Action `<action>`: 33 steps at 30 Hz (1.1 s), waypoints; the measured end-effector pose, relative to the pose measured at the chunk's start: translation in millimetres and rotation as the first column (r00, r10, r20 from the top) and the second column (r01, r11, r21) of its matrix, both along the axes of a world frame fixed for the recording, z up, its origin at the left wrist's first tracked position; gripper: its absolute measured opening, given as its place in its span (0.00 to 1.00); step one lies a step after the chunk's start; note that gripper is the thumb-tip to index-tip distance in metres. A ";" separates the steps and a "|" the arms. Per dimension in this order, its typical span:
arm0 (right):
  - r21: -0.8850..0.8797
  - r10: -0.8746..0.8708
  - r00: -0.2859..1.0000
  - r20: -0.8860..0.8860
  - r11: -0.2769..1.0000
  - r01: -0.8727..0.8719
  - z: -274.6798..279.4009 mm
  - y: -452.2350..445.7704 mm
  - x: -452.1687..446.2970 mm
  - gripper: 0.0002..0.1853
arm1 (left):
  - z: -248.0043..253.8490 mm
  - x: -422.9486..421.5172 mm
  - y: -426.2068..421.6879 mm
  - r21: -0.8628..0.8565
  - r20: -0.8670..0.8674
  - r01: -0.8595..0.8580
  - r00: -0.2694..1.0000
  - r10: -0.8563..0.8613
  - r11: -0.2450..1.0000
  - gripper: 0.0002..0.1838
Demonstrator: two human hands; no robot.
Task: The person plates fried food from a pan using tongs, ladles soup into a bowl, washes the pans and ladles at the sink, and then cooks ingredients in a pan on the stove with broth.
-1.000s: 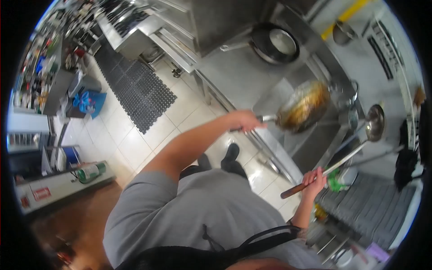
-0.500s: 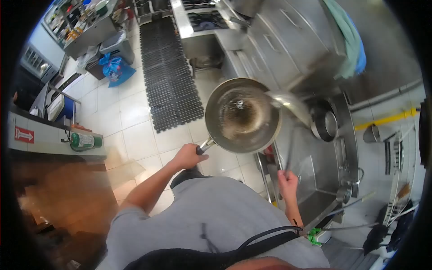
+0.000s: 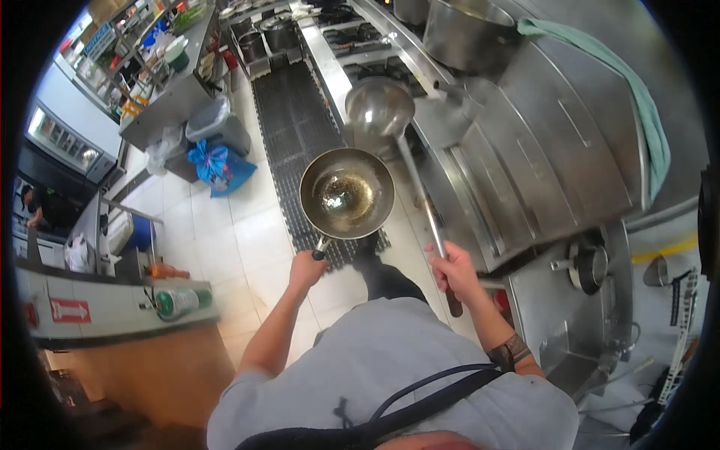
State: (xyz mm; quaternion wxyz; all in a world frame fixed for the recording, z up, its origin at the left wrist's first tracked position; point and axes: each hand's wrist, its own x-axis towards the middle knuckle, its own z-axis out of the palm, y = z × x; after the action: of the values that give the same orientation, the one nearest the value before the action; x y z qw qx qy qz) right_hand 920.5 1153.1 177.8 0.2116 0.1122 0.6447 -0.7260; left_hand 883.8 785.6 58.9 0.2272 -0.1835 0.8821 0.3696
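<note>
My left hand (image 3: pixel 307 271) is closed round the black handle of a round frying pan (image 3: pixel 347 193). The pan is held out ahead of me over the floor mat, with a shiny wet patch on its inner face. My right hand (image 3: pixel 456 271) grips the shaft of a long ladle (image 3: pixel 381 106) just above its brown wooden end. The ladle's large metal bowl is beyond the pan, near the stove's edge, and its shaft passes to the right of the pan without touching it.
A stove (image 3: pixel 361 39) with burners and a big pot (image 3: pixel 471 34) lies ahead. Steel drawers (image 3: pixel 540 150) and a sink counter (image 3: pixel 551 300) line the right. A blue bag (image 3: pixel 222 169), grey bin (image 3: pixel 219 124) and fire extinguisher (image 3: pixel 178 301) are left. A person (image 3: pixel 31 204) shows far left.
The view has swung from the sink toward the stove. The frying pan, over the sink at first, is now above the floor mat. The ladle now points forward toward the stove.
</note>
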 end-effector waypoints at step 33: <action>0.926 -0.335 0.942 -0.024 0.347 0.147 300.2 -14.6 -665.2 0.32 | -68.0 -771.0 -33.0 0.567 0.187 0.517 0.677 -0.712 0.641 0.25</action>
State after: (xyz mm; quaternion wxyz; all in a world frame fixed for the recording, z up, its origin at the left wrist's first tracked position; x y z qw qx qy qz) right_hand 255.2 1138.5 477.9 0.0584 0.3651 0.8925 -0.2582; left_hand 112.8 752.6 -9.1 0.5510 0.1252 0.7080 0.4236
